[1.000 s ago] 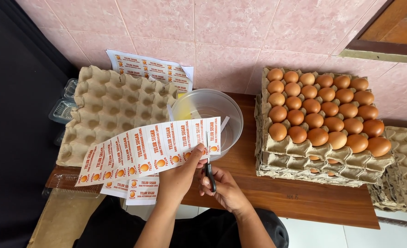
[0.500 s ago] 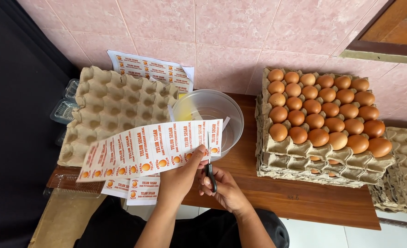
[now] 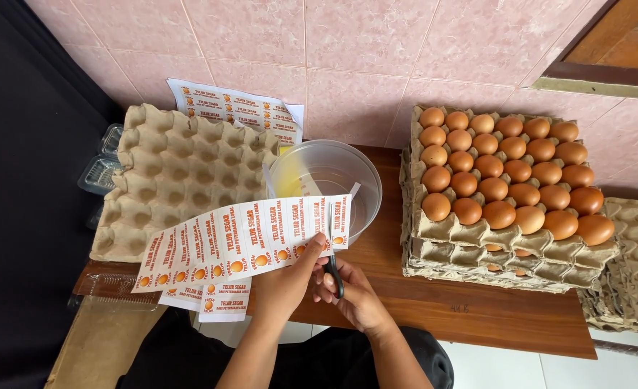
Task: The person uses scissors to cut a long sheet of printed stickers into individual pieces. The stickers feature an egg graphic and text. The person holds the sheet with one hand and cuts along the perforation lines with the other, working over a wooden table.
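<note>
- Fingers of the left hand [image 3: 290,277] pinch the lower edge of the sheet of labels [image 3: 243,241], closed on the paper, thumb on top.
- Fingers of the right hand [image 3: 355,292] are curled through the dark handles of the scissors [image 3: 332,263], closed on them; the blades go up into the sheet near its right end, and how far they stand apart I cannot tell.
- Landmark is the clear plastic tub [image 3: 329,184]: the sheet lies across its front rim and spreads to the left of it, over the edge of the empty egg tray [image 3: 182,180].
- Both hands are in front of the tub, close to each other, forearms coming up from the bottom of the view.
- Right of the tub stands the stack of trays with brown eggs [image 3: 502,184]; behind the tub, left, another printed sheet [image 3: 236,108] leans on the pink tiled wall.
- Compared with half a second before, hands, scissors and sheet are almost in the same place; the cut seems not visibly longer.
</note>
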